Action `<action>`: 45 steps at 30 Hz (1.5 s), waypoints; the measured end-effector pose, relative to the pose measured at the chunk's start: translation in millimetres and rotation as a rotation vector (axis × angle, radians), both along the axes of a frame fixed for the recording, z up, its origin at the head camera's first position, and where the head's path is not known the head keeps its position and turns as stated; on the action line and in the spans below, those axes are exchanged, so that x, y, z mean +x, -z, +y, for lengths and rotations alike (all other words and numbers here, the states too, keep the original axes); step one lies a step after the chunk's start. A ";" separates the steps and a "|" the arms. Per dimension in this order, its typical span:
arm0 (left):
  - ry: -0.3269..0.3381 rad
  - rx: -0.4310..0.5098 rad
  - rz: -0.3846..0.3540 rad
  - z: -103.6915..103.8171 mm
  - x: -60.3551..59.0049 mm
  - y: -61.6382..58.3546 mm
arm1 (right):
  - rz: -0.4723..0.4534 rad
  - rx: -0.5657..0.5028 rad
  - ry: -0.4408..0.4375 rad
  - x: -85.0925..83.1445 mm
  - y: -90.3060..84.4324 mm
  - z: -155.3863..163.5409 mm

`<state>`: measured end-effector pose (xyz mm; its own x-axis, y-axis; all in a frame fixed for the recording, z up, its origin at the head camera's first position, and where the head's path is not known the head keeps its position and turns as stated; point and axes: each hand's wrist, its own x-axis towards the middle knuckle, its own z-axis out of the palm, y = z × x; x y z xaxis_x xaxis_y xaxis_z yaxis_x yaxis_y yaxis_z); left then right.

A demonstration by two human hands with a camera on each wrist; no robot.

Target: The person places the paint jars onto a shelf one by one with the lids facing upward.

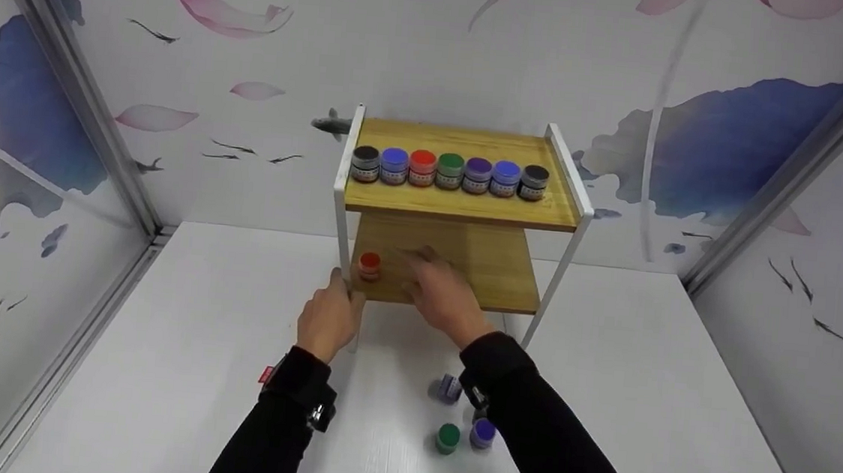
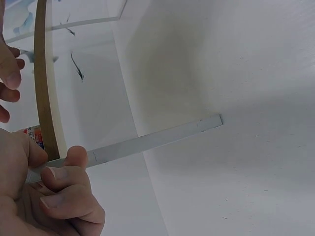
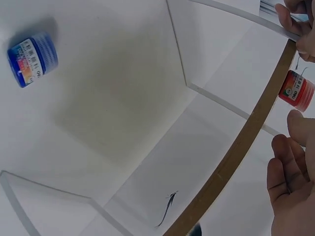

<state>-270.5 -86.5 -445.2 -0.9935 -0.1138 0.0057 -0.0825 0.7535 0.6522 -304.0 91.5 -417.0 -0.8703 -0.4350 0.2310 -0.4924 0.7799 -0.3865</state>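
A two-tier shelf with wooden boards (image 1: pixel 491 264) and a white metal frame (image 1: pixel 566 259) stands in front of me. My left hand (image 1: pixel 328 318) grips its front left leg (image 2: pixel 157 140), fingers curled round the white metal just below the lower board. On that board's left end stands a small red-lidded paint jar (image 1: pixel 369 265), close by the leg. My right hand (image 1: pixel 447 295), blurred in the head view, is over the front of the lower board, to the right of this jar. In the right wrist view its loosely bent fingers hold nothing, and a gap separates them from the jar.
Several paint jars (image 1: pixel 450 171) with black, blue, red, green and purple lids line the upper board. On the white table near my right forearm, a blue jar (image 3: pixel 32 59) lies on its side, near a green-lidded jar (image 1: pixel 448 438) and a purple-lidded jar (image 1: pixel 483 433). Patterned walls (image 1: pixel 435 57) enclose the table.
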 end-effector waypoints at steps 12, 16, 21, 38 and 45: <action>0.005 -0.019 0.035 -0.1 0.2 -2.0 | 0.123 -0.003 -0.062 13.3 15.3 21.3; 0.001 -0.016 0.018 1.4 0.4 -2.4 | 0.132 0.006 -0.087 19.3 22.5 27.2; -0.003 -0.014 -0.005 1.3 0.7 -1.2 | 0.072 0.029 -0.169 28.9 33.7 34.8; 0.006 -0.008 -0.006 1.1 3.3 0.6 | -0.232 0.267 -0.130 52.0 80.3 64.9; -0.001 -0.002 0.005 1.9 3.4 1.2 | -0.267 0.281 -0.054 58.4 92.7 68.1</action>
<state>-267.1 -84.7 -446.4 -0.9933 -0.1150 0.0111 -0.0801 0.7550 0.6508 -245.6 159.6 -509.7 -0.8578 -0.4959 -0.1353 -0.4464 0.8492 -0.2822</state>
